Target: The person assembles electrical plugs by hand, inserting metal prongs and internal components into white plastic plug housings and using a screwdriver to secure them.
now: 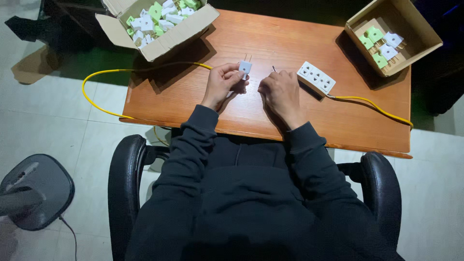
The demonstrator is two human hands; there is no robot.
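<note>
While seated at the desk point(193, 96):
Left hand point(223, 82): grip pinching white plug point(245, 66), prongs pointing toward the far edge.
Right hand point(280, 92): curled around a thin tool point(274, 69), nearer the socket strip point(316, 77).
Axis: strip lies right of plug, angled toward the far-left corner.

A wooden table point(203, 96) with a reddish-brown top carries everything. At its far left corner sits an open cardboard box point(181, 33) of white and green plugs, overhanging the edge. At the far right corner stands a smaller open cardboard box point(415, 29) with a few plugs. A white power strip point(316, 77) lies right of centre, its yellow cable point(372, 104) trailing to the right edge.
</note>
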